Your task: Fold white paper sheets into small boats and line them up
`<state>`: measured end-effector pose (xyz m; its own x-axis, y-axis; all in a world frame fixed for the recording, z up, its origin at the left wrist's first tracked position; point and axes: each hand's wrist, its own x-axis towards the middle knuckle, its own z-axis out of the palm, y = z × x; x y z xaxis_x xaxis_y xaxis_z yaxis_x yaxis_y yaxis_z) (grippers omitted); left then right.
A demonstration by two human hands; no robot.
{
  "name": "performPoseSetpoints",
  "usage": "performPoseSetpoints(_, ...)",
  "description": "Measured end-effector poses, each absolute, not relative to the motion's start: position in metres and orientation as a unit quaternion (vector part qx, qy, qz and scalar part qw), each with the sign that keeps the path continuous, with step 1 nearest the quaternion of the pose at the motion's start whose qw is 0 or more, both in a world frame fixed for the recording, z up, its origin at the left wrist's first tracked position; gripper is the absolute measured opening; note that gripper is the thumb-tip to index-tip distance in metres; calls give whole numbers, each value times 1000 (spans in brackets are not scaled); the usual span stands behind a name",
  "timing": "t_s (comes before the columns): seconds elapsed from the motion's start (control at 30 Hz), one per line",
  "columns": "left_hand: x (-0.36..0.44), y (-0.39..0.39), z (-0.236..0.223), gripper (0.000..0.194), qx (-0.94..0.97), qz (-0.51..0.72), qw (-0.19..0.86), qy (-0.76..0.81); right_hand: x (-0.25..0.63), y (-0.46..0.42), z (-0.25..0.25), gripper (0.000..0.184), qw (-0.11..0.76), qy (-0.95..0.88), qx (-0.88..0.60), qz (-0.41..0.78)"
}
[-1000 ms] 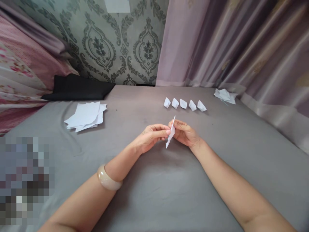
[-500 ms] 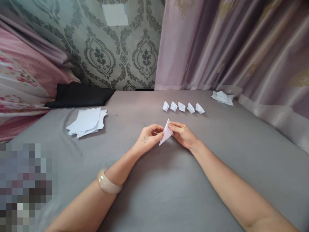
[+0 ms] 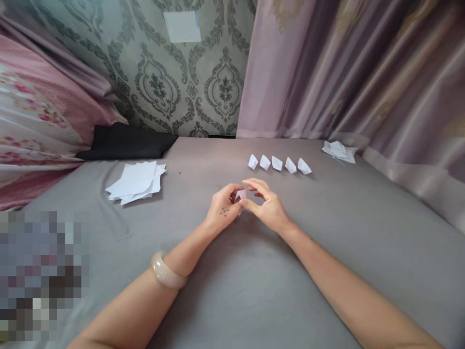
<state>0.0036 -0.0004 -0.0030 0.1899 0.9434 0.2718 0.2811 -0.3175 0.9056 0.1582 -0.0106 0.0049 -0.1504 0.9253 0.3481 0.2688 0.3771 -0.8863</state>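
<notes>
A small piece of folded white paper (image 3: 241,194) is pinched in the fingers of my left hand (image 3: 222,206), above the grey cloth surface. Part of it is hidden behind both hands. My right hand (image 3: 271,206) arches around its right side, thumb tip at the paper and the other fingers raised apart from the thumb. Beyond my hands stands a row of several small folded paper shapes (image 3: 276,163), set side by side with gaps between them.
A stack of white paper sheets (image 3: 136,179) lies to the left. More white paper pieces (image 3: 339,150) rest at the far right. Folded black cloth (image 3: 127,141) is at the back left. Curtains (image 3: 301,72) and a patterned wall (image 3: 156,82) border the grey sheet (image 3: 254,291).
The folded paper, earlier a tall triangle between both hands, is turned and now mostly covered. My right hand's fingers have lifted off and spread. The view has shifted slightly.
</notes>
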Motion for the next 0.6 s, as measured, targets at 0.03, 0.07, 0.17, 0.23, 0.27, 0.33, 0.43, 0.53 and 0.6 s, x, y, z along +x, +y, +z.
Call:
performPoseSetpoints(0.03, 3, -1, -3, 32, 682, 461, 323, 467, 155, -14, 5, 41, 479, -686, -455, 303)
performPoseSetpoints(0.07, 3, -1, -4, 37, 689, 469, 279, 477, 152, -16, 5, 41, 476, -693, -470, 270)
performPoseSetpoints(0.17, 4, 0, -9, 41, 708, 478, 179, 488, 146, -24, 3, 22, 451, -712, -507, 181)
performPoseSetpoints(0.23, 6, -1, -11, 38, 716, 482, 137, 486, 145, -27, 2, 16, 423, -729, -523, 126)
performPoseSetpoints(0.27, 7, -1, -12, 37, 720, 483, 121, 483, 145, -28, 1, 15, 407, -737, -531, 98)
performPoseSetpoints(0.33, 8, -2, -11, 33, 723, 489, 89, 480, 145, -29, 1, 14, 370, -752, -545, 38)
performPoseSetpoints(0.43, 9, -4, -11, 32, 730, 485, 61, 477, 145, -32, 0, 12, 328, -768, -548, -46)
performPoseSetpoints(0.53, 7, -4, -12, 37, 740, 472, 88, 472, 141, -35, -1, 11, 316, -774, -540, -95)
performPoseSetpoints(0.6, 7, -4, -11, 38, 738, 465, 139, 469, 139, -38, -1, 11, 314, -774, -539, -110)
